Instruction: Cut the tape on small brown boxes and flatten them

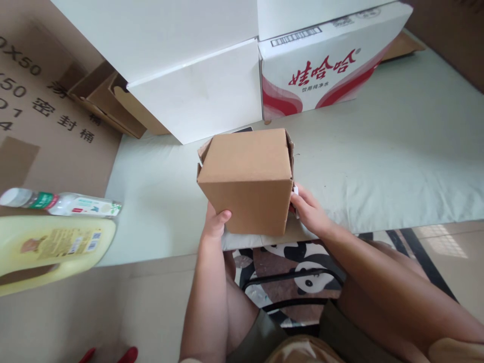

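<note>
Pale green padding [397, 166] is covering the low surface that is carrying everything, and its near edge is lying just above the person's knees; at the middle of that near edge a small brown cardboard box [247, 176] is sitting, its side flaps showing loose at left and right. Nearest the viewer, the left hand [215, 222] is gripping the box's near left corner, thumb pressing flat on the front face and the other fingers hiding beneath or behind; the right hand [310, 210] is pressing against the box's lower right side, fingers curling close onto the edge beside a scrap of white [296, 191]; whether they are pinching it I cannot tell. Off the left edge a yellow jug [53, 249] is lying on its side, with a clear bottle [56, 202] just behind it; farther back, near the far edge, a plain white carton [200, 96] is standing just beside a white carton with red lettering [321, 70].
</note>
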`<state>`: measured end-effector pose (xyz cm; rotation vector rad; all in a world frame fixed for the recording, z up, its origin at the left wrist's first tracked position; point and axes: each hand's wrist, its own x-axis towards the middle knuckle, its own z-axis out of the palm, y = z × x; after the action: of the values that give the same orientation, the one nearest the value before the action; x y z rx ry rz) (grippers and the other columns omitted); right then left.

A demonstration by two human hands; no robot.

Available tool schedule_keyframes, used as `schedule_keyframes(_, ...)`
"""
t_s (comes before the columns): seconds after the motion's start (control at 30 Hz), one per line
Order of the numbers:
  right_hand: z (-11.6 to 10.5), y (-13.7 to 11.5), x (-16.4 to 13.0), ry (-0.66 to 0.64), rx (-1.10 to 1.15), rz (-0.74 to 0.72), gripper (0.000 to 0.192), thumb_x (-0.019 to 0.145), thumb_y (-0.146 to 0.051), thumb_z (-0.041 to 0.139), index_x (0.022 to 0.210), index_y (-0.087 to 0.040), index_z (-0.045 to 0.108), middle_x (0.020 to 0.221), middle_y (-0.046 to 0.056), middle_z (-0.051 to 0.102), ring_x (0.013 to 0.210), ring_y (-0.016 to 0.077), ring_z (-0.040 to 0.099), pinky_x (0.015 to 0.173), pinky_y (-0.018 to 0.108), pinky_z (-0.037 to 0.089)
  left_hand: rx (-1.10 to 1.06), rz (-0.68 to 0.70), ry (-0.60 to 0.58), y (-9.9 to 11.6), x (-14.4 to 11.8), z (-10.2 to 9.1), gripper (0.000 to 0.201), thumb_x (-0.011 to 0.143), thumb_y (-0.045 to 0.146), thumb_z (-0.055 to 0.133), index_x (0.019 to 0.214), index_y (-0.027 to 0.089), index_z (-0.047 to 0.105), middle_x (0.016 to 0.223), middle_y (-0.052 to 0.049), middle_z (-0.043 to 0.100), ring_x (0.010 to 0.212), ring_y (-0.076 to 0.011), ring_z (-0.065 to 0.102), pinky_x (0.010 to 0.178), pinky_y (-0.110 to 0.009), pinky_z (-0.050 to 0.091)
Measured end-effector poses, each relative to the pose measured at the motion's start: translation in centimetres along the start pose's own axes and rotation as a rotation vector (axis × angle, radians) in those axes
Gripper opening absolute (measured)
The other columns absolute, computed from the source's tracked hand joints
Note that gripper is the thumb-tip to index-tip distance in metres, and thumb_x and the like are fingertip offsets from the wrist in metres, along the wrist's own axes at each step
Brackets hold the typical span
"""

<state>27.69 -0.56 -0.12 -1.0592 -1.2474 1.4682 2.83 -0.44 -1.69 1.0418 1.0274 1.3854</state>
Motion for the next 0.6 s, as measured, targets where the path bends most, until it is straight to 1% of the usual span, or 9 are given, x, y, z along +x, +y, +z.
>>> schedule_keyframes(0.3, 0.08, 0.05, -0.01, 0.0, -0.006, -0.016, 0.04, 0.096, -0.058, 0.052, 0.076, -0.024, 0.046, 0.066, -0.005, 0.04, 0.059, 0.0117, 0.035, 0.056, 0.029, 0.032, -0.012, 0.034, -0.042, -0.17, -0.09, -0.1, 0.073, 0.061, 0.066, 0.086, 0.12, 0.027, 0.068, 0.119, -0.01, 0.073, 0.123, -0.036, 0.065, 0.11, -0.052, 0.053)
schedule_keyframes(0.5, 0.14, -0.32, -0.11, 0.01, -0.042, -0.019, 0.042, 0.095, -0.059, 0.051, 0.075, -0.024, 0.044, 0.065, -0.004, 0.041, 0.059, 0.0124, 0.036, 0.056, 0.029, 0.033, 0.02, 0.028, -0.039, -0.35, -0.05, -0.2, 0.081, 0.058, 0.071, 0.084, 0.125, 0.03, 0.066, 0.124, -0.01, 0.072, 0.129, -0.0368, 0.062, 0.112, -0.053, 0.052)
schedule_keyframes(0.6, 0.19, -0.45, -0.14, 0.01, -0.041, -0.007, 0.042, 0.095, -0.06, 0.051, 0.074, -0.024, 0.043, 0.065, -0.004, 0.04, 0.058, 0.0122, 0.034, 0.055, 0.029, 0.033, 0.011, 0.018, -0.048, -0.36, -0.05, -0.24, 0.08, 0.059, 0.07, 0.085, 0.125, 0.03, 0.066, 0.126, -0.01, 0.072, 0.13, -0.0375, 0.062, 0.112, -0.053, 0.053)
